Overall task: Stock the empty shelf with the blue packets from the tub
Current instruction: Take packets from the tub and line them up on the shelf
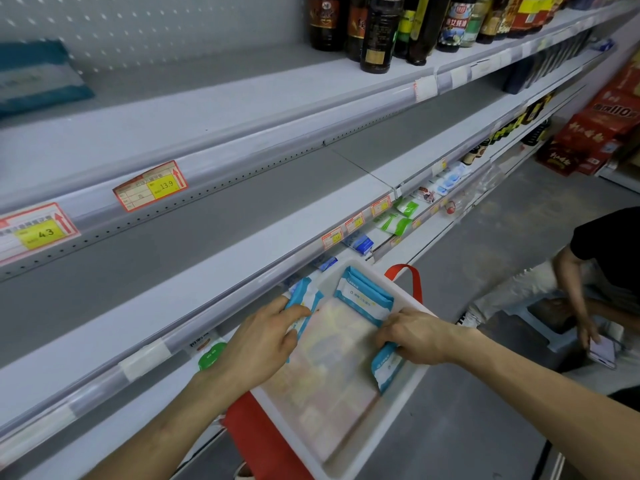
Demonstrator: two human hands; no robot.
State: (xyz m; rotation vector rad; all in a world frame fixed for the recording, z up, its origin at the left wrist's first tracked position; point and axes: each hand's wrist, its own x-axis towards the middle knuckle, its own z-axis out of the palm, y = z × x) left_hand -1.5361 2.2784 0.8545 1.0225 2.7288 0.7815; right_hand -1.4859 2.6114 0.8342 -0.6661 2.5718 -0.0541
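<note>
Lower centre, the left hand [263, 337] is holding a blue packet [303, 296] in its grip at the tub [410, 388] rim; the right hand [415, 336] is clutching a second packet [388, 368]. At left, the 13.9 tag [150, 185] and 4.3 tag [38, 232] are showing.

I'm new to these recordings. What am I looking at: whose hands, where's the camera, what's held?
No machine here. The single picture comes from a camera worn on a person's head, looking down at their own bare hands. The left hand grips a blue packet at the left rim of a white tub; the right hand grips a second packet inside it. More packets lie at the tub's far end. The empty shelf above is the one to stock. Bottles stand higher up; another person is at right.
</note>
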